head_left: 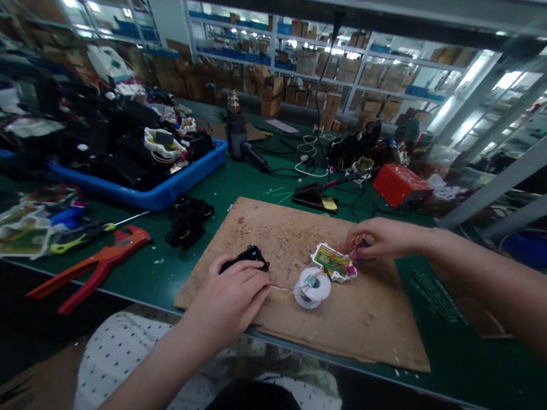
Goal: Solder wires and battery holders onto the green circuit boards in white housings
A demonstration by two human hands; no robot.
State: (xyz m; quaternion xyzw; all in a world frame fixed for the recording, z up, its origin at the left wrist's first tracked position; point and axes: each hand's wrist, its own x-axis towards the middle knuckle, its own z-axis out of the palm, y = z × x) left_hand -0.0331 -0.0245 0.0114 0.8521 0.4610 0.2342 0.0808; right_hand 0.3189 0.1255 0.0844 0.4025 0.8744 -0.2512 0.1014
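My left hand (pixel 231 293) lies over a black plastic housing (pixel 251 254) near the left side of the cardboard sheet (pixel 281 226), fingers curled round its near edge. Thin wires run from beside those fingers to a small circuit board (pixel 311 281) resting on a white spool (pixel 310 297). Just behind the spool sits a white plastic shell (pixel 339 274) with a green board inside. At this shell's right end, my right hand (pixel 373 237) is closed in a pinch; what its fingers grip is too small and dark to name.
Red-handled cutters (pixel 110 257) and a screwdriver (pixel 125 219) lie left. Beyond them stands a blue tray (pixel 168 198) heaped with black parts. A heat gun (pixel 241 140), a soldering iron stand (pixel 310 195) and a red box (pixel 401 185) line the back. Green boards (pixel 437 297) lie right.
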